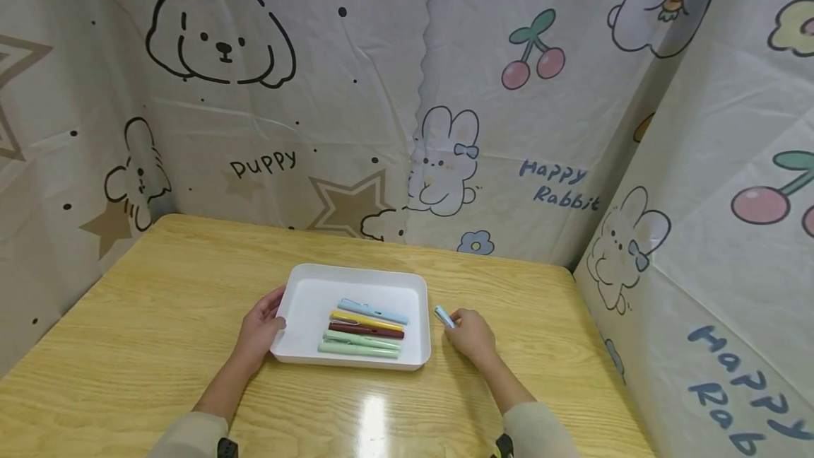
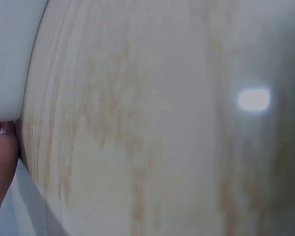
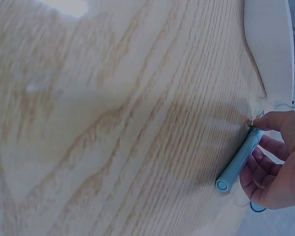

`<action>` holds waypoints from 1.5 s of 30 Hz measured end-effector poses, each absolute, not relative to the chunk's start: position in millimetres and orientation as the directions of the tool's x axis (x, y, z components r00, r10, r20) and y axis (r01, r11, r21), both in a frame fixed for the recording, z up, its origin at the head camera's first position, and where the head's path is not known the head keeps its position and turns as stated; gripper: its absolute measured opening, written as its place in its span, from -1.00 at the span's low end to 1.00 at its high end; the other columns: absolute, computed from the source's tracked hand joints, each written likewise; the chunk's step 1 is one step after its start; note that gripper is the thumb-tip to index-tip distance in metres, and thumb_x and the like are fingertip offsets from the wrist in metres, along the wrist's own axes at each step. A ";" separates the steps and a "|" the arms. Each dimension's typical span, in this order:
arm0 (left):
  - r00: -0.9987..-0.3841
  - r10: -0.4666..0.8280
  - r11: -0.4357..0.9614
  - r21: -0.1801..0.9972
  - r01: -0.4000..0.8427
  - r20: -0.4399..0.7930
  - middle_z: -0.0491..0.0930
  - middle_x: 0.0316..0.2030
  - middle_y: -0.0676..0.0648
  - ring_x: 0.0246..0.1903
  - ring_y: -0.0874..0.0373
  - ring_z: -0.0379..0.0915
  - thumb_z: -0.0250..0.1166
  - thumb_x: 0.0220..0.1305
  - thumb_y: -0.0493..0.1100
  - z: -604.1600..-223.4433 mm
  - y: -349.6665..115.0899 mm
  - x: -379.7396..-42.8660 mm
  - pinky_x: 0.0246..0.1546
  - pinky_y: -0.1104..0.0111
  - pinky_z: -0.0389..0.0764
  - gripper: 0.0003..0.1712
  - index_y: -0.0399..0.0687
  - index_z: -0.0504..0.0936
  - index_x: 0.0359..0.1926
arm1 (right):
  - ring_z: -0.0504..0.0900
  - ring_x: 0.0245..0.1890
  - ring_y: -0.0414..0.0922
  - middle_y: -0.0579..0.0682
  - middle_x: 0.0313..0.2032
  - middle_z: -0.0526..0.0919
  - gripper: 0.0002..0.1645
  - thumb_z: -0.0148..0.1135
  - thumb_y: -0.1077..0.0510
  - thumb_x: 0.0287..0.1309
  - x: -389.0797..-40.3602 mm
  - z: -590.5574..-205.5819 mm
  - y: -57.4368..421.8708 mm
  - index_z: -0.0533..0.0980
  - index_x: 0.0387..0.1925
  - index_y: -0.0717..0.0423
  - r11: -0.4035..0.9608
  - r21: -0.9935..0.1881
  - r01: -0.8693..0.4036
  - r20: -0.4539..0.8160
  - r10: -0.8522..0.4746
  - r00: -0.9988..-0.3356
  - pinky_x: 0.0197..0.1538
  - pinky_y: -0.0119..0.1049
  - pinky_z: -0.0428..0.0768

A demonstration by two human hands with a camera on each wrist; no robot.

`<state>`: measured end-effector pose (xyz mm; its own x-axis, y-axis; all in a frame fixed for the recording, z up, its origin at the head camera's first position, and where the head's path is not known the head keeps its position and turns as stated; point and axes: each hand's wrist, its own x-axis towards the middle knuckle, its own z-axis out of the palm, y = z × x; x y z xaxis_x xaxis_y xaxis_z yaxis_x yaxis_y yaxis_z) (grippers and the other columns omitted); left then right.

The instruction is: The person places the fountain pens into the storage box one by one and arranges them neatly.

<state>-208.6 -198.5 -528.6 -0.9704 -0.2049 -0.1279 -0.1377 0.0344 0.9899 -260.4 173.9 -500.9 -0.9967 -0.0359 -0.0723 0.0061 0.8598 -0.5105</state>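
A white tray (image 1: pixel 307 309) lies on the table, its left rim held by my left hand (image 1: pixel 257 327), thumb over the edge and fingers along the outside. Inside it several pens lie roughly parallel: a light blue pen (image 1: pixel 374 312), a yellow pen (image 1: pixel 352 317), a dark red pen (image 1: pixel 365 331) and two light green pens (image 1: pixel 359 350). Just right of the tray, my right hand (image 1: pixel 472 336) pinches another light blue pen (image 3: pixel 238 161) between thumb and fingers. In the right wrist view its round end points away from the fingers, low over the wood.
The wooden table (image 1: pixel 191 267) bears the tray near its middle. A patterned cloth (image 1: pixel 356 119) hangs behind it and along both sides. Light reflects off the tabletop in front of the tray.
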 end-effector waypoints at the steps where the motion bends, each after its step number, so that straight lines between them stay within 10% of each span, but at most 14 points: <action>1: -0.970 -0.206 0.037 0.990 -0.140 -0.129 0.10 0.39 -0.26 0.38 -0.08 0.03 -0.08 0.07 -0.52 -528.8 -198.6 -208.4 0.36 0.10 0.13 -0.20 -0.21 0.08 0.41 | 0.39 -0.67 -0.21 -0.09 -0.63 0.54 -0.68 0.24 0.16 -0.04 -260.2 -500.3 174.4 0.59 -0.20 0.21 0.859 -0.513 0.008 -0.075 -0.036 -0.997 -0.61 -0.41 0.29; 16: -0.971 -0.197 0.035 0.989 -0.145 -0.136 0.08 0.40 -0.23 0.39 -0.04 0.01 -0.08 0.10 -0.51 -528.9 -200.8 -207.3 0.32 0.30 0.20 -0.20 -0.17 0.06 0.42 | 0.30 -0.68 -0.21 -0.06 -0.63 0.45 -0.67 0.19 0.16 0.06 -269.6 -476.4 180.2 0.59 -0.14 0.23 0.848 -0.529 -0.025 -0.043 -0.057 -0.997 -0.62 -0.41 0.25; 23: -0.969 -0.205 0.032 0.989 -0.144 -0.135 0.11 0.39 -0.23 0.37 -0.03 0.04 -0.08 0.08 -0.51 -528.5 -201.0 -206.3 -0.03 0.74 0.25 -0.20 -0.17 0.08 0.41 | 0.29 -0.71 -0.21 -0.07 -0.66 0.42 -0.67 0.19 0.15 0.09 -272.6 -464.5 177.7 0.57 -0.10 0.21 0.849 -0.525 -0.051 -0.048 -0.089 -0.995 -0.65 -0.42 0.24; 30: -0.970 -0.205 0.028 0.990 -0.139 -0.130 0.10 0.39 -0.26 0.37 -0.08 0.03 -0.08 0.06 -0.52 -528.1 -200.3 -207.0 0.36 0.13 0.13 -0.19 -0.22 0.07 0.41 | 0.33 -0.67 -0.19 -0.04 -0.62 0.44 -0.67 0.21 0.15 0.10 -276.3 -454.0 172.9 0.57 -0.10 0.21 0.851 -0.519 -0.081 -0.041 -0.119 -0.992 -0.62 -0.40 0.28; 38: -0.971 -0.200 0.031 0.990 -0.140 -0.131 0.11 0.39 -0.25 0.37 -0.04 0.05 -0.08 0.08 -0.51 -526.8 -199.6 -206.6 0.29 0.33 0.22 -0.20 -0.19 0.08 0.41 | 0.39 -0.54 -0.16 -0.01 -0.49 0.49 -0.68 0.24 0.14 0.06 -282.5 -444.4 164.0 0.59 -0.12 0.18 0.865 -0.487 -0.122 -0.024 -0.152 -0.988 -0.51 -0.38 0.32; 45: -0.973 -0.196 0.022 0.991 -0.131 -0.124 0.08 0.40 -0.27 0.38 -0.08 0.01 -0.09 0.07 -0.53 -526.2 -198.5 -205.9 0.37 0.12 0.11 -0.19 -0.21 0.06 0.41 | 0.36 -0.55 -0.16 -0.01 -0.49 0.48 -0.69 0.24 0.15 0.03 -285.3 -441.4 156.0 0.60 -0.15 0.18 0.857 -0.486 -0.171 -0.012 -0.203 -0.979 -0.53 -0.39 0.31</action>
<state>-205.9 -198.5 -526.2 -0.9727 -0.1961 -0.1239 -0.1306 0.0215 0.9912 -285.3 156.0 -441.4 -0.9792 -0.2026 -0.0124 -0.1712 0.8571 -0.4858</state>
